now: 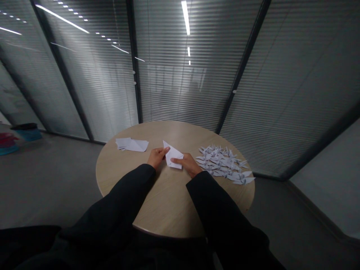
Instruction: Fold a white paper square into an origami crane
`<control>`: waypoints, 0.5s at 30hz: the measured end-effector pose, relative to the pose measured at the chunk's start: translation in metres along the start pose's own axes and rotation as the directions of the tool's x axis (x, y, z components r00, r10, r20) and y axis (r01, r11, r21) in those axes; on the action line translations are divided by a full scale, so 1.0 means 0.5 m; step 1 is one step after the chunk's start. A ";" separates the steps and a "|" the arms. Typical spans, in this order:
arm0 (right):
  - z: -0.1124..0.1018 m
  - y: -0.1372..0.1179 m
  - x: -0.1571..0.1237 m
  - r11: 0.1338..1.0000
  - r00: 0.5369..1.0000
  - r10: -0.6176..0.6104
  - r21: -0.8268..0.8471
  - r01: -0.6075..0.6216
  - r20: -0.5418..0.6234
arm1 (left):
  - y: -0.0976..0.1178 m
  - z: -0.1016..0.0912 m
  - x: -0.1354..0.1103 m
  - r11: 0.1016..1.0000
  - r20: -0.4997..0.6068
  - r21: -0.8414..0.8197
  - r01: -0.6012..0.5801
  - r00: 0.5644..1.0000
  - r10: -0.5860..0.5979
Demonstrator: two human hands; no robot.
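Note:
A partly folded sheet of white paper [174, 154] is held just over the middle of the round table. My left hand [158, 156] pinches its left edge, thumb on top. Across from it, my right hand [189, 164] grips the right side, with the thumb pressed on the paper's face and the other fingers underneath. Right of my right hand lies a pile of folded white paper cranes [222, 161]. Several flat white paper sheets [134, 145] rest in an overlapping stack to the left of my left hand.
The round wooden table [168, 210] stands close to a glass partition with blinds [182, 90]. On the floor at far left are a blue bin [29, 134] with a dark liner and a red-and-blue object [8, 143]. A white wall [329, 183] is at right.

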State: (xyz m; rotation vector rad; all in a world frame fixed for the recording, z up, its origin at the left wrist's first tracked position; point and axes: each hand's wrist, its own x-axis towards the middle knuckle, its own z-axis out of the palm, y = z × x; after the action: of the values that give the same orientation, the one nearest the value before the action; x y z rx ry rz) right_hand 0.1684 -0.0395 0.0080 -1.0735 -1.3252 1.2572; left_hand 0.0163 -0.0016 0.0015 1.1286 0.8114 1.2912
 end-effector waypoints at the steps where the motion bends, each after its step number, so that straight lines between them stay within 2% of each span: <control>1: -0.001 0.000 0.001 1.000 1.000 0.000 -0.010 0.000 -0.003 | 0.001 -0.001 0.000 1.000 0.015 0.025 -0.008 1.000 0.007; 4: -0.003 0.002 0.003 0.999 1.000 -0.017 -0.029 0.016 -0.025 | 0.005 -0.001 0.000 0.997 0.038 0.077 -0.020 0.999 0.017; 7: -0.003 0.004 0.005 0.999 0.999 -0.032 -0.017 0.032 -0.043 | 0.005 0.001 -0.001 0.999 0.061 0.034 -0.006 0.998 0.004; 11: 0.000 0.001 0.001 1.000 0.998 -0.021 -0.006 0.021 -0.058 | 0.002 0.002 -0.002 1.000 0.153 0.002 0.022 0.988 -0.022; 15: 0.003 -0.003 -0.005 0.998 0.999 -0.035 -0.049 0.033 -0.041 | -0.001 -0.004 0.000 0.999 0.160 0.045 -0.012 0.987 0.005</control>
State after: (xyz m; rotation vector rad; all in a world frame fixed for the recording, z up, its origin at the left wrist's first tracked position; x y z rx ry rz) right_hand 0.1674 -0.0423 0.0094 -1.1006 -1.3423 1.1770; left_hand 0.0144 -0.0014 0.0004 1.2560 0.7208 1.1776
